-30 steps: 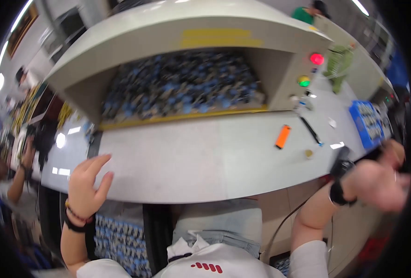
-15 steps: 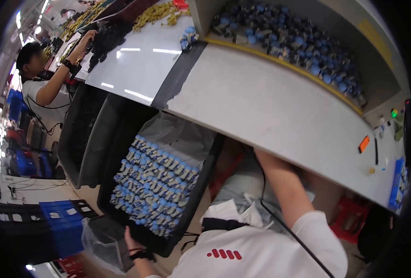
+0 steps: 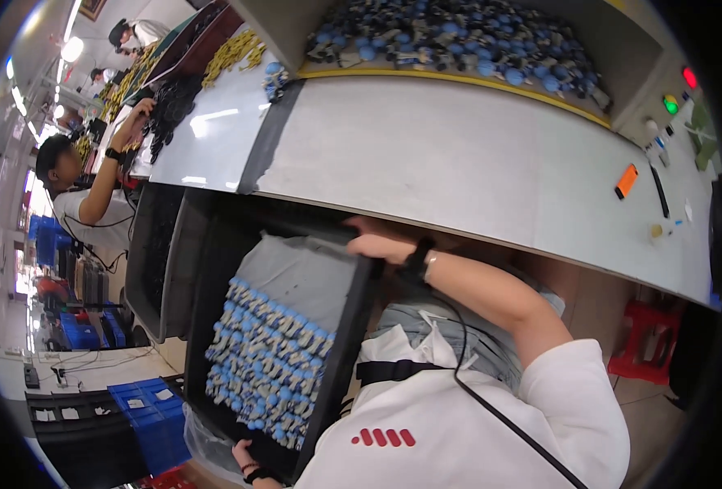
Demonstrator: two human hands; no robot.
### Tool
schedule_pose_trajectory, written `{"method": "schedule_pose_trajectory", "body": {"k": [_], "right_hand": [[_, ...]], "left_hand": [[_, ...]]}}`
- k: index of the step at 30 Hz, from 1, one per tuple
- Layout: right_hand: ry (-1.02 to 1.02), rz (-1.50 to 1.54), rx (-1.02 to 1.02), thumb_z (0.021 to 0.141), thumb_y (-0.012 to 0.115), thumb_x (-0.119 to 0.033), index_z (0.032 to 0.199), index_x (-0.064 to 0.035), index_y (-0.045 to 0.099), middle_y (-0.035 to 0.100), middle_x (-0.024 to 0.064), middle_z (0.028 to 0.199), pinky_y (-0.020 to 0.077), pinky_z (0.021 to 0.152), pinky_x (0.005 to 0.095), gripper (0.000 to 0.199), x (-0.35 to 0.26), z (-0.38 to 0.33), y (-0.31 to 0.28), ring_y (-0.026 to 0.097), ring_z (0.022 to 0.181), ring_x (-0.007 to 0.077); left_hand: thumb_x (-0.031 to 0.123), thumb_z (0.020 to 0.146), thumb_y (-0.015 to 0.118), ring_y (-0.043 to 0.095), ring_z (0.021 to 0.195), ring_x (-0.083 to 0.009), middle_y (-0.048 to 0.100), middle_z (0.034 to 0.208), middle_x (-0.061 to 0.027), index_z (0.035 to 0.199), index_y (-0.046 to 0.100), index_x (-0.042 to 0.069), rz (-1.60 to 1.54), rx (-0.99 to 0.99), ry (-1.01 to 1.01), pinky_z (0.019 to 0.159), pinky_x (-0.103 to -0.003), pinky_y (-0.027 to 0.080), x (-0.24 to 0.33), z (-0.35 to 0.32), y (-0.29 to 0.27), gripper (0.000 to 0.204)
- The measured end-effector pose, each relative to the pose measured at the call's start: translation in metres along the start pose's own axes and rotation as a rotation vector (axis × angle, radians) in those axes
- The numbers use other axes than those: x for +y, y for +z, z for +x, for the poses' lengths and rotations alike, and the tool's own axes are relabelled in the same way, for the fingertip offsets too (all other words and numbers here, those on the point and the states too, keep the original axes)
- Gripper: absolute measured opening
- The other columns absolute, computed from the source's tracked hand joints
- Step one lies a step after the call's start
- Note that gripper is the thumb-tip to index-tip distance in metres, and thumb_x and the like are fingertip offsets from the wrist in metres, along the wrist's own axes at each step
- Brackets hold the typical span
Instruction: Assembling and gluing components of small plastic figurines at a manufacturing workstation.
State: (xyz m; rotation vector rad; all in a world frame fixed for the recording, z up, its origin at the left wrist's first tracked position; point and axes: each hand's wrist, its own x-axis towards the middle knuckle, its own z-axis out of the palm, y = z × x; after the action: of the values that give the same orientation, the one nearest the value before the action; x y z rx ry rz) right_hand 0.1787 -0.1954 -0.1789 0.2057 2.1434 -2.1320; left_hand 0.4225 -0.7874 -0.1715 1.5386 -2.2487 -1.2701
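A black plastic bin is tilted beside my lap, below the worktable's edge. Inside it, small blue-and-grey figures lie packed in rows on a grey plastic sheet. My right hand is closed around the bin's rim at the corner by the table. At the opposite end, my left hand grips the lower rim; its fingers are partly hidden by the bin wall. Clear plastic hangs beside that lower end.
The white worktable runs above the bin, with a shelf of loose blue figures behind it. An orange tool lies at the right. Another dark bin stands at left, near a co-worker. A red stool is at right.
My right hand has come up from under the table edge to the bin's far corner rim. The bin has shifted slightly lower in view; my left hand stays on its lower end.
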Motion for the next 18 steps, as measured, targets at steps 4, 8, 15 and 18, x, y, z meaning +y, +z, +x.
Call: {"method": "schedule_pose_trajectory", "body": {"k": [4, 8, 15, 18], "right_hand": [[-0.277, -0.019, -0.333, 0.056, 0.055, -0.011, 0.092, 0.0006, 0.061, 0.061, 0.0123, 0.069, 0.0448, 0.058, 0.0296, 0.038, -0.001, 0.051, 0.036, 0.057, 0.063, 0.0165], [-0.377, 0.01, -0.338, 0.053, 0.059, -0.02, 0.075, 0.0019, 0.061, 0.059, 0.0168, 0.064, 0.0456, 0.057, 0.0362, 0.031, -0.05, 0.046, 0.015, 0.059, 0.063, 0.0275], [-0.471, 0.315, -0.171, 0.048, 0.066, -0.007, 0.071, 0.0075, 0.058, 0.059, 0.0219, 0.075, 0.0469, 0.061, 0.035, 0.028, -0.175, -0.06, -0.05, 0.059, 0.075, 0.0307], [-0.624, 0.198, -0.02, 0.05, 0.068, -0.006, 0.08, 0.0101, 0.056, 0.058, 0.0223, 0.083, 0.0478, 0.064, 0.0348, 0.036, -0.208, -0.099, -0.078, 0.058, 0.083, 0.0293]], "left_hand": [[0.007, 0.05, 0.054, 0.05, 0.064, -0.0216, 0.052, 0.075, -0.0104, 0.087, 0.052, -0.006, -0.011, -0.175, 0.113, 0.063, -0.03, 0.042, 0.012, 0.018, 0.118, 0.039], [0.007, 0.05, 0.054, 0.05, 0.065, -0.0216, 0.053, 0.076, -0.0106, 0.088, 0.052, -0.006, 0.026, -0.677, 0.255, 0.063, -0.03, 0.043, 0.042, -0.03, 0.368, 0.04], [0.008, 0.05, 0.053, 0.051, 0.066, -0.0215, 0.053, 0.078, -0.011, 0.09, 0.051, -0.006, 0.015, -1.135, 0.432, 0.064, -0.03, 0.043, 0.095, -0.144, 0.418, 0.042], [0.009, 0.05, 0.053, 0.051, 0.066, -0.0214, 0.053, 0.078, -0.0112, 0.091, 0.051, -0.006, -0.039, -1.248, 0.537, 0.065, -0.03, 0.043, 0.132, -0.183, 0.397, 0.043]]}}
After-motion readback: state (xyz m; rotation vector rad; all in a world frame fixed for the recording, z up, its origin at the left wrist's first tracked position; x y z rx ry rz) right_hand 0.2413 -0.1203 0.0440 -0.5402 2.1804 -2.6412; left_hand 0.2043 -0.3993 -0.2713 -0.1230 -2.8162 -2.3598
